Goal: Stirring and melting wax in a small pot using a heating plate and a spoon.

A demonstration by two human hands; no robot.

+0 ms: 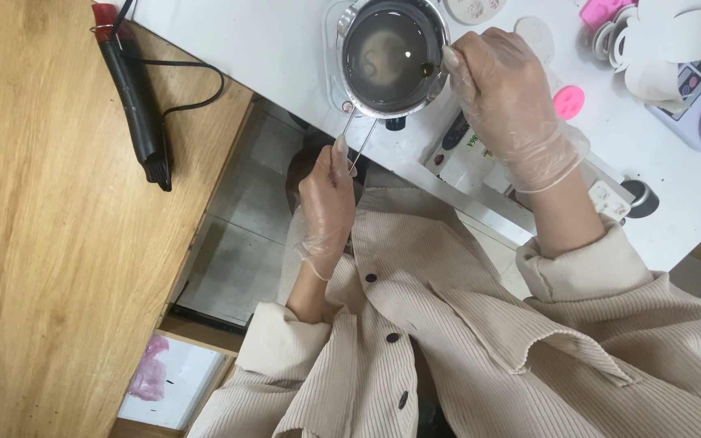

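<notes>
The wire handle [359, 142] of a round steel melting pot [393, 57], top centre, is pinched by the gloved left hand [328, 195]; the gloved right hand [505, 97] is closed on a stirrer at its rim, above the white worktop [269, 49].

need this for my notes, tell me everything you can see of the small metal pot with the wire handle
The small metal pot is round, shiny steel, holding a clear, greyish liquid with a pale swirl in it. It sits upright on a small stand at the edge of the white table. Its thin wire handle sticks out past the edge, pinched by the gloved left hand. The gloved right hand touches its rim, dipping something small and dark into the liquid.
</notes>
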